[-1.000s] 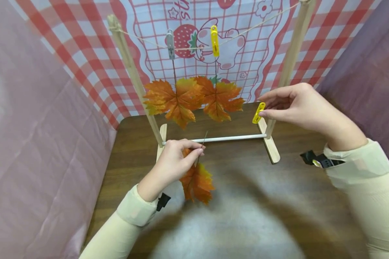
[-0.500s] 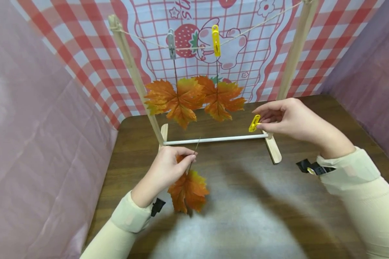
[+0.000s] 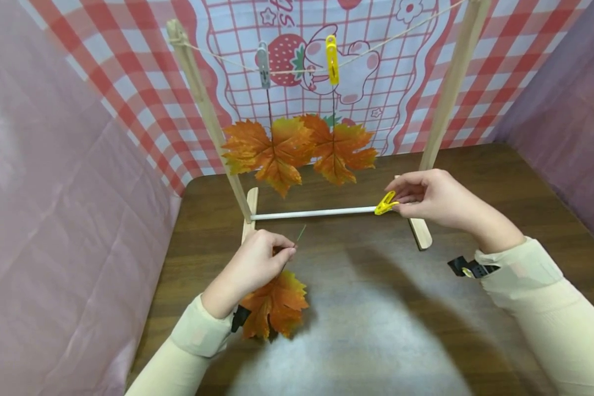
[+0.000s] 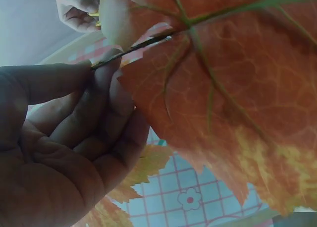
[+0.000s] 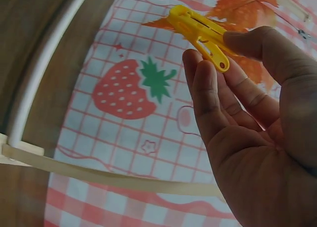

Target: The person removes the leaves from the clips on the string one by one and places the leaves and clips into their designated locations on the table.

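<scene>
The left hand (image 3: 249, 267) pinches the thin green stem of an orange fabric maple leaf (image 3: 274, 305) between thumb and curled fingers, the leaf hanging under the wrist at the near left of the dark wooden table (image 3: 500, 181); over the last second this hand has drawn nearer and lower, so the leaf now lies closer to the sleeve; the right hand (image 3: 428, 198) grips a yellow plastic clothespin (image 3: 385, 204) between thumb and fingertips, and it has dropped from beside the right post down to the white crossbar (image 3: 317, 212) of the wooden drying rack (image 3: 203, 104); the clip's jaws look closed; both hands therefore sit low, well below the string (image 3: 227, 61); on that string, far side, a grey clothespin (image 3: 263, 65) and a second yellow clothespin (image 3: 331, 52) each hold a hanging orange leaf (image 3: 267, 148); judging by this, the held leaf and clip are not yet brought together
</scene>
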Demonstrator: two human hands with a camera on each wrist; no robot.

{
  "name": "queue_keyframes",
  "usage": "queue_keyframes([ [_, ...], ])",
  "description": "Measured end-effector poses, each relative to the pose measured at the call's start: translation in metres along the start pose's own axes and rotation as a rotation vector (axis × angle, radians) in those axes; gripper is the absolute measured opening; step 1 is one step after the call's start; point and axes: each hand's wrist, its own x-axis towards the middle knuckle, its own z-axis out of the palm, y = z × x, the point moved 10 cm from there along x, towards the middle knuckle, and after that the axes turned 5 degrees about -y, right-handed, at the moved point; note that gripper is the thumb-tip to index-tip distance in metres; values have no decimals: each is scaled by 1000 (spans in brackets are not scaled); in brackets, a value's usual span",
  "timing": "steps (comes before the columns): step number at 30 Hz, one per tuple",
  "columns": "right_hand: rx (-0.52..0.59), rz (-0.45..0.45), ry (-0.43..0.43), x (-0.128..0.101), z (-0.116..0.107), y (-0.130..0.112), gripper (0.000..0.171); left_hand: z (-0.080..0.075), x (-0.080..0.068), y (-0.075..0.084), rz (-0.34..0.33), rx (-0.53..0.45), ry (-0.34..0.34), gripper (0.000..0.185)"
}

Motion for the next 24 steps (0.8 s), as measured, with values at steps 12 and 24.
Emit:
queue_keyframes([
  [12,93,43,-32,-2,22,31,33,15,2,-17,-68,99,3,9],
  [24,42,67,-62,-4,38,41,27,33,8,-41,-126,115,-60,11],
])
